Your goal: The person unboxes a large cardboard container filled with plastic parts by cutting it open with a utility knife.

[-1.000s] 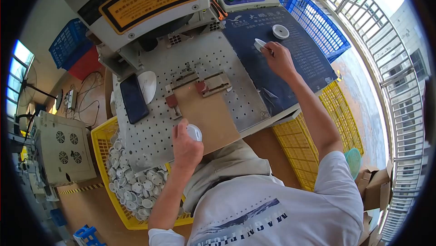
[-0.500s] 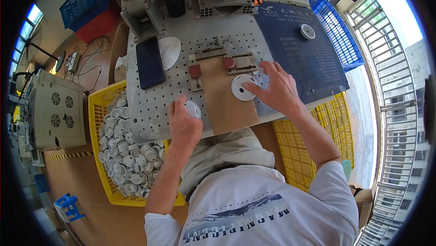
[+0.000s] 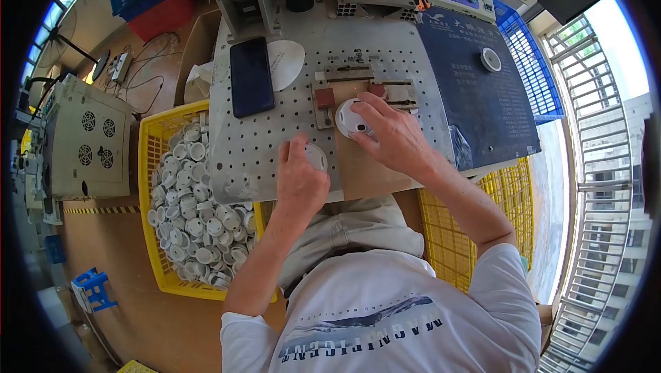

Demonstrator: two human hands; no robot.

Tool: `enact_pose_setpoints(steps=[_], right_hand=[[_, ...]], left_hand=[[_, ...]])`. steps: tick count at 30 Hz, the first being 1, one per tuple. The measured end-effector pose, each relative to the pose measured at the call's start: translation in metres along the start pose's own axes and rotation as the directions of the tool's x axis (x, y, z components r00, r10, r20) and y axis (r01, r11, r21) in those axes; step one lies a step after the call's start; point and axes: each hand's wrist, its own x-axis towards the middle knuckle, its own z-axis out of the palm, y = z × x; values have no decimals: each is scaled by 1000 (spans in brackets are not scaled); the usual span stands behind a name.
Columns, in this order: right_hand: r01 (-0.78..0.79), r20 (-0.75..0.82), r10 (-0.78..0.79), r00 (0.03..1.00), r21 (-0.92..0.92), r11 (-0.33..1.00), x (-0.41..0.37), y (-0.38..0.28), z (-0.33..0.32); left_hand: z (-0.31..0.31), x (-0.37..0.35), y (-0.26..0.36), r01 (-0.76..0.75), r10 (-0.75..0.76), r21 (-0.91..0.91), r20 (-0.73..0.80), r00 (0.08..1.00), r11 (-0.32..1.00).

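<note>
My right hand (image 3: 398, 137) is closed on a white round plastic cap (image 3: 350, 124) with a dark hole in it, fingers over its top and thumb at the near edge. That cap is on the brown board strip (image 3: 365, 168), just below the metal fixture bars (image 3: 348, 74) with their red-brown blocks (image 3: 325, 98). My left hand (image 3: 301, 177) grips a second white round cap (image 3: 317, 157) above the perforated metal plate (image 3: 241, 160); its fingers partly cover the cap.
A yellow basket (image 3: 155, 249) heaped with white caps stands at left, below the table. A phone (image 3: 252, 77) and a white disc (image 3: 288, 63) lie on the plate. Another white cap (image 3: 491, 60) rests on the dark panel (image 3: 475, 104). A yellow crate (image 3: 475, 211) stands at right.
My right hand has moved the cap up the board towards the fixture, its fingers now closed over it. My left hand still holds its cap near the plate's front. The view has shifted slightly.
</note>
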Motion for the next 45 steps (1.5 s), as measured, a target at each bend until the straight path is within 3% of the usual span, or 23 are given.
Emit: enact_pose_setpoints(steps=[12, 19, 21, 23, 27, 29, 36, 38, 42, 45], right_hand=[[-83, -7, 83, 997, 54, 995, 21, 3, 9], [-129, -47, 127, 991, -30, 991, 26, 11, 15], [-130, -66, 129, 990, -17, 991, 22, 8, 13], [-152, -280, 158, 947, 41, 987, 11, 2, 11], [-293, -136, 291, 947, 7, 956, 1, 10, 22], [-292, -275, 280, 920, -4, 956, 9, 15, 32], [-256, -318, 255, 913, 41, 966, 5, 18, 33], [-270, -292, 270, 918, 39, 962, 4, 18, 34], [-269, -282, 276, 919, 63, 961, 4, 19, 33], [-248, -293, 259, 920, 75, 966, 4, 21, 34]], left_hand=[[2, 0, -2, 12, -12, -20, 7, 1000, 1000], [2, 2, 3, 29, -29, -4, 6, 1000, 1000], [2, 2, 2, 36, -36, -2, -8, 999, 999], [2, 0, 1, 45, -45, -27, 12, 999, 999], [2, 0, 2, 34, -34, -8, 15, 999, 999], [3, 0, 1, 57, -57, -12, -9, 998, 998], [-5, -5, 0, 87, -91, -102, -29, 995, 991], [-19, -21, -6, 168, -213, -305, -122, 969, 937], [-74, -75, -52, 452, -493, -197, -307, 814, 870], [-113, -152, -128, 704, -666, -53, -384, 640, 708]])
